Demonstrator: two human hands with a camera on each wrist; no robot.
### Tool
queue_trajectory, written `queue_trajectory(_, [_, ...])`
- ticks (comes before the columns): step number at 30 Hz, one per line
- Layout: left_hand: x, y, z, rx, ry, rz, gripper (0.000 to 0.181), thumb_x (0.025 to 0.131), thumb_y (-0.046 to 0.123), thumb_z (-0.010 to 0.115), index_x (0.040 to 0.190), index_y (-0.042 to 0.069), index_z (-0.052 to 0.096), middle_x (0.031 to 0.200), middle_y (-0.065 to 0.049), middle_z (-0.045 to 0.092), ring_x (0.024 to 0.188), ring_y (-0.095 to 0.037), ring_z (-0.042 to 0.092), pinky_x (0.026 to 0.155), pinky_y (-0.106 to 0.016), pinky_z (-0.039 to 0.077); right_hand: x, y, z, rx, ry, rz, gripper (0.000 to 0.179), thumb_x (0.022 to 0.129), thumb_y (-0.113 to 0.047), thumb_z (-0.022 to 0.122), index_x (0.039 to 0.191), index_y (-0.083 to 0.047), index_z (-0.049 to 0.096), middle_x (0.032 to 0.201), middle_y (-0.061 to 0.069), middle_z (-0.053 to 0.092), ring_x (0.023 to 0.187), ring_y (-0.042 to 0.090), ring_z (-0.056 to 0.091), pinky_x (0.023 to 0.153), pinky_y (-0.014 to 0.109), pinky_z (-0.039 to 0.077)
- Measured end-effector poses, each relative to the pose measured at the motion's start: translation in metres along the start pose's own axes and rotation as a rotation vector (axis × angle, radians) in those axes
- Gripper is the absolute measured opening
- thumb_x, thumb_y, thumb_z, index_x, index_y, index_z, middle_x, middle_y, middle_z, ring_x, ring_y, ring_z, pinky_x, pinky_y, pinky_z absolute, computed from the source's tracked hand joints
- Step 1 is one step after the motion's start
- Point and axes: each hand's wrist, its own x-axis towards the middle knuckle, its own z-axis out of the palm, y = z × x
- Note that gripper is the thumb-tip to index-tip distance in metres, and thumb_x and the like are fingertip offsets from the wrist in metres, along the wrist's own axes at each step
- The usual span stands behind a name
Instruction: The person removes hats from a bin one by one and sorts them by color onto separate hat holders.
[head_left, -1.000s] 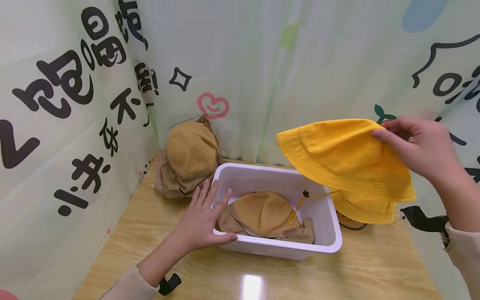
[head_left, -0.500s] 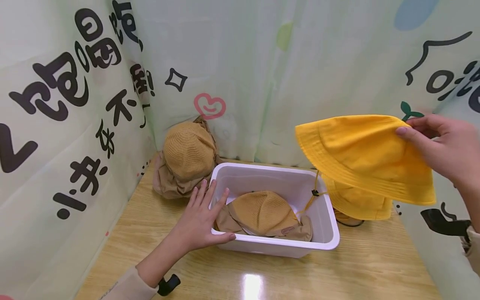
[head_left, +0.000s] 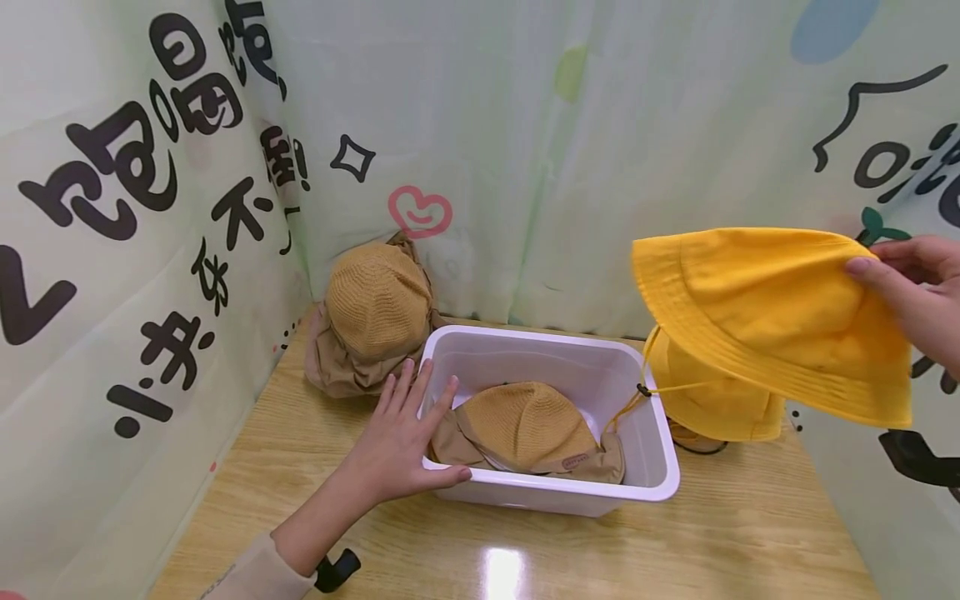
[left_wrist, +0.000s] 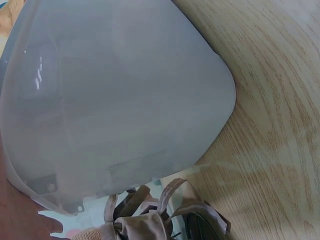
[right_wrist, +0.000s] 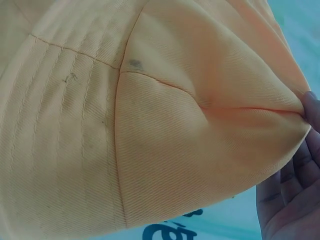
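A yellow bucket hat hangs in the air at the right, its crown pinched by my right hand near a green sprout ornament. In the right wrist view the hat fills most of the picture, stitched brim to the left. Its yellow cord dangles over the right rim of a white plastic bin. Fingers spread, my left hand rests on the bin's left rim. Inside the bin lies a tan knit-crowned hat. The left wrist view shows the bin's outer wall.
Tan hats are piled behind the bin's left end. Another yellow hat sits on the wooden table right of the bin, partly behind the held one. Printed curtains enclose the back and sides.
My right hand has carried the yellow hat to the right, and its cord has shifted from over the bin's middle to the right rim. The left hand stays on the bin.
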Motion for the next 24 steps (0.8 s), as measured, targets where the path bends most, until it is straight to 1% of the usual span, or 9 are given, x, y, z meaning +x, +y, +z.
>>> queue_trajectory(3, [0.000, 0.000, 0.000, -0.005, 0.014, 0.007, 0.112, 0.079, 0.091, 0.037, 0.162, 0.020, 0.011, 0.164, -0.026, 0.010, 0.151, -0.045, 0.001, 0.119, -0.062, 0.014, -0.001, 0.006, -0.001, -0.027, 0.011, 0.011, 0.053, 0.103, -0.030, 0.051, 0.130, 0.015, 0.047, 0.086, -0.021, 0.041, 0.070, -0.006, 0.032, 0.059, 0.002, 0.028])
queue_trajectory(6, [-0.001, 0.000, 0.000, -0.010, 0.020, 0.010, 0.112, 0.079, 0.092, 0.035, 0.162, 0.019, 0.014, 0.164, -0.026, 0.010, 0.151, -0.047, 0.003, 0.118, -0.063, 0.014, 0.000, 0.012, -0.001, -0.058, 0.015, 0.011, 0.052, 0.103, -0.030, 0.051, 0.129, 0.016, 0.047, 0.095, 0.003, 0.052, 0.068, -0.007, 0.030, 0.057, 0.003, 0.028])
queue_trajectory(9, [-0.003, 0.000, 0.001, -0.015, 0.023, 0.010, 0.112, 0.079, 0.092, 0.033, 0.162, 0.019, 0.015, 0.164, -0.026, 0.011, 0.150, -0.049, 0.006, 0.118, -0.064, 0.015, 0.001, 0.018, 0.000, -0.080, 0.010, 0.008, 0.052, 0.103, -0.030, 0.050, 0.128, 0.016, 0.047, 0.098, 0.023, 0.049, 0.066, -0.007, 0.030, 0.054, 0.004, 0.028])
queue_trajectory(16, [-0.002, -0.001, -0.001, -0.016, 0.015, 0.006, 0.111, 0.079, 0.091, 0.034, 0.162, 0.022, 0.010, 0.164, -0.025, 0.010, 0.151, -0.046, 0.002, 0.119, -0.063, 0.013, 0.004, 0.033, -0.001, -0.089, 0.006, 0.085, 0.056, 0.104, -0.033, 0.045, 0.133, 0.014, 0.042, 0.105, 0.028, 0.047, 0.068, -0.003, 0.030, 0.056, 0.004, 0.027])
queue_trajectory(18, [-0.001, -0.001, -0.001, -0.013, 0.012, 0.008, 0.111, 0.079, 0.091, 0.037, 0.162, 0.022, 0.010, 0.164, -0.025, 0.010, 0.151, -0.047, 0.002, 0.118, -0.063, 0.014, 0.006, 0.042, -0.001, -0.094, 0.010, 0.103, 0.051, 0.105, -0.037, 0.043, 0.130, 0.007, 0.048, 0.105, 0.023, 0.050, 0.069, -0.002, 0.031, 0.056, 0.005, 0.027])
queue_trajectory(19, [-0.001, -0.001, -0.002, -0.012, 0.012, 0.008, 0.111, 0.079, 0.090, 0.039, 0.162, 0.022, 0.010, 0.164, -0.025, 0.009, 0.151, -0.047, 0.002, 0.118, -0.063, 0.014, 0.009, 0.048, -0.001, -0.093, 0.015, 0.107, 0.045, 0.104, -0.041, 0.042, 0.126, -0.003, 0.053, 0.102, 0.014, 0.052, 0.068, -0.002, 0.031, 0.056, 0.004, 0.027])
queue_trajectory(21, [0.000, -0.001, -0.002, -0.011, 0.011, 0.007, 0.111, 0.079, 0.090, 0.041, 0.162, 0.021, 0.013, 0.164, -0.026, 0.009, 0.151, -0.047, 0.002, 0.118, -0.063, 0.014, 0.014, 0.059, -0.002, -0.081, 0.013, 0.117, 0.045, 0.104, -0.042, 0.042, 0.127, -0.004, 0.052, 0.103, 0.014, 0.052, 0.069, 0.000, 0.033, 0.056, 0.005, 0.028])
queue_trajectory(23, [0.000, -0.001, -0.003, -0.012, 0.013, 0.005, 0.112, 0.078, 0.089, 0.043, 0.161, 0.020, 0.016, 0.164, -0.026, 0.010, 0.151, -0.047, 0.003, 0.118, -0.063, 0.015, 0.020, 0.073, -0.002, -0.072, 0.043, 0.128, 0.035, 0.102, -0.047, 0.043, 0.119, -0.018, 0.054, 0.095, -0.006, 0.050, 0.069, -0.003, 0.034, 0.057, 0.004, 0.028])
queue_trajectory(24, [0.000, -0.001, -0.003, -0.011, 0.012, 0.003, 0.112, 0.078, 0.089, 0.042, 0.161, 0.020, 0.016, 0.164, -0.026, 0.010, 0.151, -0.047, 0.003, 0.118, -0.063, 0.014, 0.023, 0.077, -0.002, -0.075, 0.052, 0.132, 0.044, 0.103, -0.046, 0.044, 0.124, -0.008, 0.053, 0.097, -0.004, 0.050, 0.068, -0.004, 0.034, 0.058, 0.003, 0.028])
